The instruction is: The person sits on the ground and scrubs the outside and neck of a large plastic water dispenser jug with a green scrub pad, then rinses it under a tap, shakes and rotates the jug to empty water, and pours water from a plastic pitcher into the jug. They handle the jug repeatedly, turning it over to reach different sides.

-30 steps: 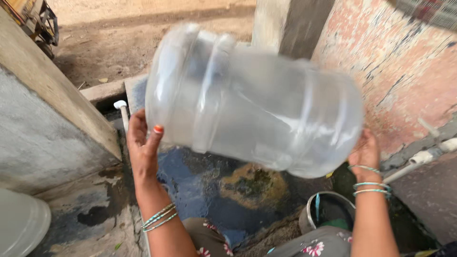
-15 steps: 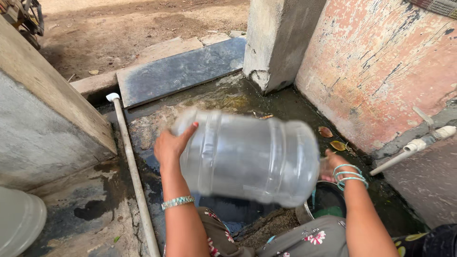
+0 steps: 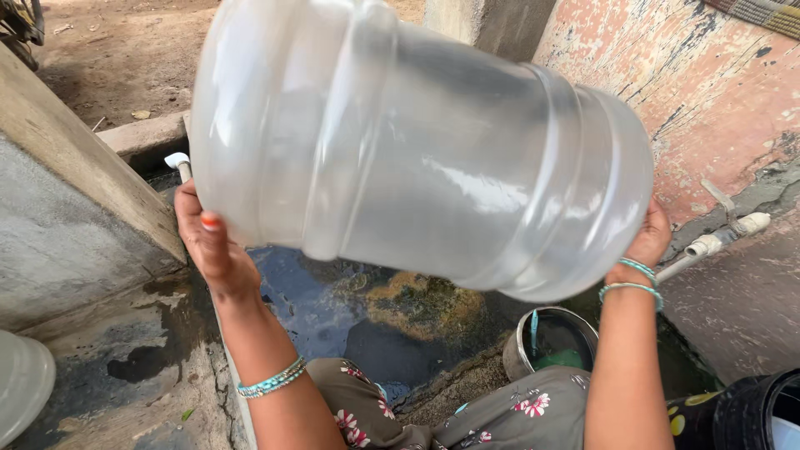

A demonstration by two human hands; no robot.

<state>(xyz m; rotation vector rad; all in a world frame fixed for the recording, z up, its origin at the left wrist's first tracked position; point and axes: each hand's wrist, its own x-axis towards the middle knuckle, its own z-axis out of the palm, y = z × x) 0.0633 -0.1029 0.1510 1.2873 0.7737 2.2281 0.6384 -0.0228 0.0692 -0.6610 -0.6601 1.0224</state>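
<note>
At the far left stood part of a pale rounded container (image 3: 21,387). The left hand (image 3: 208,246) clasped the base end of a large clear ribbed plastic water jug (image 3: 417,146), held sideways above the wet drain floor (image 3: 333,308). The right hand (image 3: 648,242) gripped its other end. This looked like mid-rinse; the next move would call for a firm two-handed grip.

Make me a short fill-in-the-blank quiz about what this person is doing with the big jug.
1. The clear jug is held on its side by ____ hands.
2. The left hand has nails painted ____.
3. Beaded bracelets on the right hand wrist are ____ in colour.
4. Below the jug, a metal pot stands beside a ____ of water.

Missing words: two; orange; turquoise; puddle
</note>
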